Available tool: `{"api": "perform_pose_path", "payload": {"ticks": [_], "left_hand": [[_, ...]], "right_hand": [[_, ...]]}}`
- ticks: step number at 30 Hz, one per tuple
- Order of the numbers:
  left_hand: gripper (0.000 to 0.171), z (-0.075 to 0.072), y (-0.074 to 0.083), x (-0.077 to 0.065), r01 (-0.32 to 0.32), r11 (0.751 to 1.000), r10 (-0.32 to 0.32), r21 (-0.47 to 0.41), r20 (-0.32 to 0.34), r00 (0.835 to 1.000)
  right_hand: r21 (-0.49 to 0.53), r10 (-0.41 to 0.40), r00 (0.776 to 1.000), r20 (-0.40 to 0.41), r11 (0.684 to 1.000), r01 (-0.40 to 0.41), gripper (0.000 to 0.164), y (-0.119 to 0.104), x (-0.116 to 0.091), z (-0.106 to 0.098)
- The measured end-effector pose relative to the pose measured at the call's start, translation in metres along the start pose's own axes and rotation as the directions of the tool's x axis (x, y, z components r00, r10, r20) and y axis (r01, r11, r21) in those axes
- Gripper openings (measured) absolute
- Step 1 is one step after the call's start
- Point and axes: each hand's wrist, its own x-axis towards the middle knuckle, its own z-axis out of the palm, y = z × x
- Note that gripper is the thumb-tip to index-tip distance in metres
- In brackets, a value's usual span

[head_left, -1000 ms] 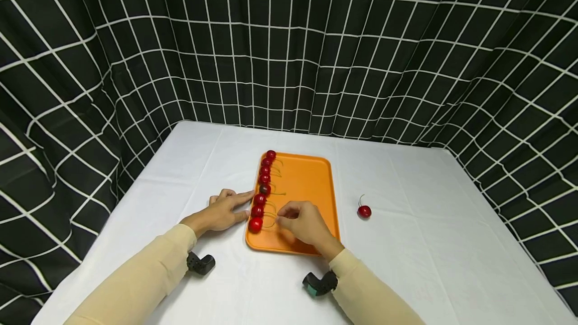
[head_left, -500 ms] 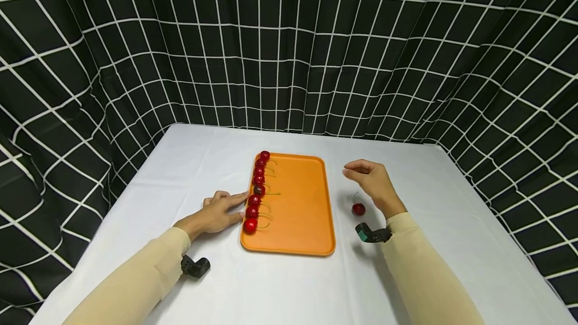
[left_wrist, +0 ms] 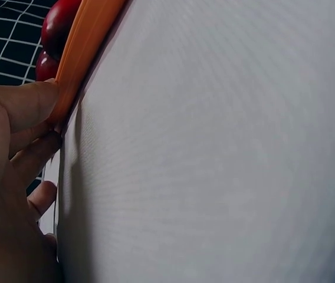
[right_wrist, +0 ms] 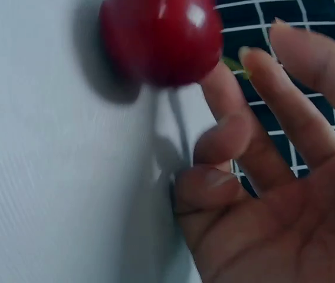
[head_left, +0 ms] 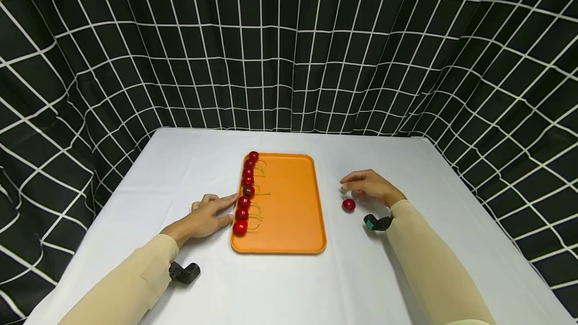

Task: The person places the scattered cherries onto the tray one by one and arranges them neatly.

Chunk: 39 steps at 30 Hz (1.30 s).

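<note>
On the left, the person's left hand point(head_left: 203, 217) rests on the table, its extended fingers and thumb touching the left edge of an orange tray point(head_left: 289, 214). The left wrist view shows the thumb point(left_wrist: 29, 103) against the tray's side wall point(left_wrist: 82, 53). Along that edge runs a row of several red cherries point(head_left: 244, 201), stems pointing right. To the right of the tray, the right hand point(head_left: 370, 185) is low over a single cherry point(head_left: 348, 205). Its thumb and index finger pinch the stem point(right_wrist: 180, 124), and the other fingers are spread loosely.
A white cloth point(head_left: 198, 149) covers the table. Behind and at both sides hangs a black curtain point(head_left: 289, 64) with a white grid. Each wrist wears a small black camera mount point(head_left: 184, 273). The tray's right rim point(head_left: 319, 204) lies between the cherry row and the lone cherry.
The right hand has left the tray's stems, swung right, then come down to the lone cherry's stem. The left hand stays at the tray edge. The head view has shifted slightly.
</note>
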Motion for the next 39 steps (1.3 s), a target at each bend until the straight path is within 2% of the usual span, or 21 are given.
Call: {"api": "perform_pose_path", "payload": {"ticks": [3, 8, 13, 19, 28, 34, 39], "left_hand": [[0.059, 0.0, -0.004, -0.006, 0.019, 1.0, -0.019, -0.006, 0.004, 1.0], [0.06, 0.0, -0.007, -0.01, 0.004, 1.0, -0.005, -0.022, -0.008, 1.0], [0.059, -0.001, -0.007, -0.012, -0.001, 1.0, 0.0, -0.029, -0.019, 1.0], [0.06, 0.0, -0.004, -0.011, 0.007, 1.0, -0.007, -0.025, -0.01, 1.0], [0.059, 0.0, -0.003, -0.005, 0.001, 1.0, -0.001, 0.015, -0.002, 1.0], [0.059, -0.001, 0.001, -0.001, -0.012, 1.0, 0.012, 0.002, 0.0, 1.0], [0.06, -0.002, 0.001, 0.001, 0.003, 1.0, -0.003, -0.007, 0.013, 1.0]], "right_hand": [[-0.054, 0.029, 0.996, 0.088, 0.998, -0.024, 0.033, 0.0, 0.009, 0.001], [-0.148, 0.046, 0.98, 0.195, 0.989, -0.017, 0.025, -0.007, 0.018, 0.002], [-0.182, 0.037, 0.966, 0.256, 0.983, 0.011, 0.018, -0.012, 0.02, 0.003], [-0.188, 0.013, 0.978, 0.209, 0.982, 0.027, 0.012, -0.007, 0.011, 0.0], [-0.201, 0.007, 0.987, 0.162, 0.979, 0.026, 0.013, 0.005, -0.015, -0.014], [-0.181, 0.041, 0.992, 0.119, 0.983, -0.019, 0.015, 0.011, -0.028, -0.013], [-0.109, 0.046, 0.993, 0.113, 0.993, -0.033, 0.014, 0.015, -0.033, -0.011]]}}
